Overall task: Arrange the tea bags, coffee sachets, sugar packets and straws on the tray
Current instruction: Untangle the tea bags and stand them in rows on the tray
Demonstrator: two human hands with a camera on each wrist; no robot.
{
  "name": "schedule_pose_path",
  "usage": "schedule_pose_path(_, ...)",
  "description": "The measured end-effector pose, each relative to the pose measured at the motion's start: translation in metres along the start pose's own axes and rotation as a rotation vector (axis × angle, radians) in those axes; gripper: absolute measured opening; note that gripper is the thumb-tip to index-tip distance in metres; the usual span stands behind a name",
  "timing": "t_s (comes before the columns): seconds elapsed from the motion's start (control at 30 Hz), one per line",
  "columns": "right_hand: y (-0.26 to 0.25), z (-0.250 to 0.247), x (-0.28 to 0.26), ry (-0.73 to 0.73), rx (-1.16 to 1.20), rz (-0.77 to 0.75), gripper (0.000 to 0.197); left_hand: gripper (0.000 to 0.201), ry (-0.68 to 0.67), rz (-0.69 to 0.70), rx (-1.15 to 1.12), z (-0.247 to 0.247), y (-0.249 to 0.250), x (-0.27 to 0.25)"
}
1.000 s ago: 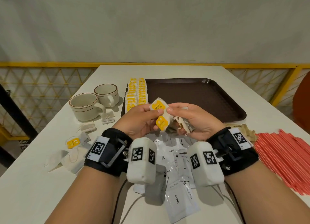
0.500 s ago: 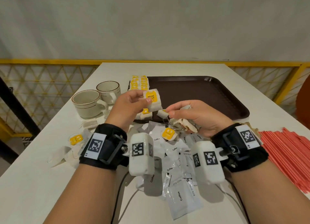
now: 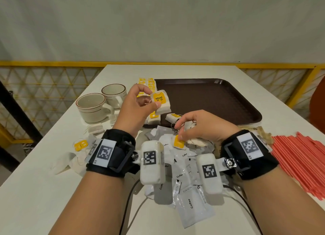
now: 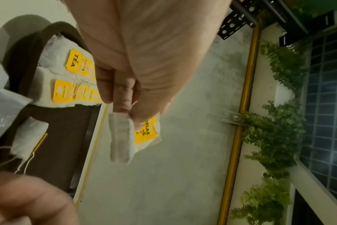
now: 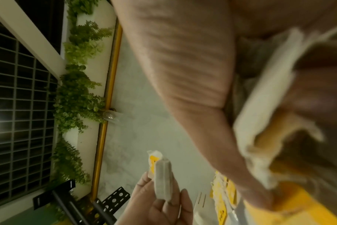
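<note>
left grip (image 3: 151, 101) pinching tea bag (image 3: 161, 101), right grip (image 3: 182, 134) clutching bunch (image 3: 195, 139). lay it flat on row (image 3: 154, 117) just below, tag up, tray (image 3: 219, 101) edge.

- The right hand (image 5: 192, 73) fills the upper right of the view, seen close and blurred.
- Pale tea bags (image 5: 269, 121) with yellow tags are bunched under its curled fingers (image 5: 317, 99).
- At the lower middle, the left hand (image 5: 158, 207) pinches a single tea bag (image 5: 162, 181) upright and edge-on, a yellow tag showing behind it.
- More yellow-tagged tea bags (image 5: 223, 193) lie low at the right.
- Behind runs a grey wall with a yellow rail (image 5: 106, 99), green hanging foliage (image 5: 77, 91) and a dark window grid (image 5: 19, 91).
</note>
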State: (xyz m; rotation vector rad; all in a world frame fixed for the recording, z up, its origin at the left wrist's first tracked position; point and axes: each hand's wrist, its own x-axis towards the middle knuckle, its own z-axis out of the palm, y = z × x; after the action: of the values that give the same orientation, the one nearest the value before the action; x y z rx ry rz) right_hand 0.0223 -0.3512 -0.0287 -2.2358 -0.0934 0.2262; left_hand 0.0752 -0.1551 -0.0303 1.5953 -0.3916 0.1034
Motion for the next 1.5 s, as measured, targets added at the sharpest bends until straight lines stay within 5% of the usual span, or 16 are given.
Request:
schedule_pose_path(0.27,-0.003,-0.012,-0.007,0.089,0.379,-0.032,0.013,0.043,-0.146,0.035,0.246,0.004,-0.012,0.002)
schedule_pose_path(0.5,-0.006,0.004,-0.002,-0.024,-0.14,0.036,0.018,0.036,-0.056,-0.042,0.132,0.005,-0.011,0.003)
schedule_pose_path(0.67,-0.006,0.006,-0.002,0.005,-0.195,0.026,0.01,0.033,-0.091,-0.067,0.137,0.008,-0.01,0.0)
schedule_pose_path(0.73,-0.008,0.002,-0.004,0.055,-0.059,0.035,0.008,0.031,-0.104,-0.066,0.145,0.008,-0.009,-0.001)
schedule_pose_path(0.87,-0.012,-0.005,-0.004,0.226,0.706,0.05,0.004,0.021,-0.122,-0.074,0.134,0.012,-0.004,-0.004)
schedule_pose_path(1.0,-0.015,-0.001,-0.002,0.248,0.938,0.053,0.006,0.005,-0.112,-0.029,0.048,0.02,0.0,-0.007)
schedule_pose_path(1.27,-0.015,0.008,-0.002,0.202,0.816,-0.02,0.006,0.004,-0.049,0.05,0.058,0.021,-0.002,-0.007)
schedule_pose_path(1.4,-0.01,0.004,-0.001,0.347,0.535,-0.189,0.035,0.007,-0.035,0.091,0.128,0.018,-0.002,-0.007)
schedule_pose_path(1.5,-0.01,0.006,-0.002,0.371,0.359,-0.222,0.017,0.008,-0.082,0.096,0.161,0.018,-0.002,-0.007)
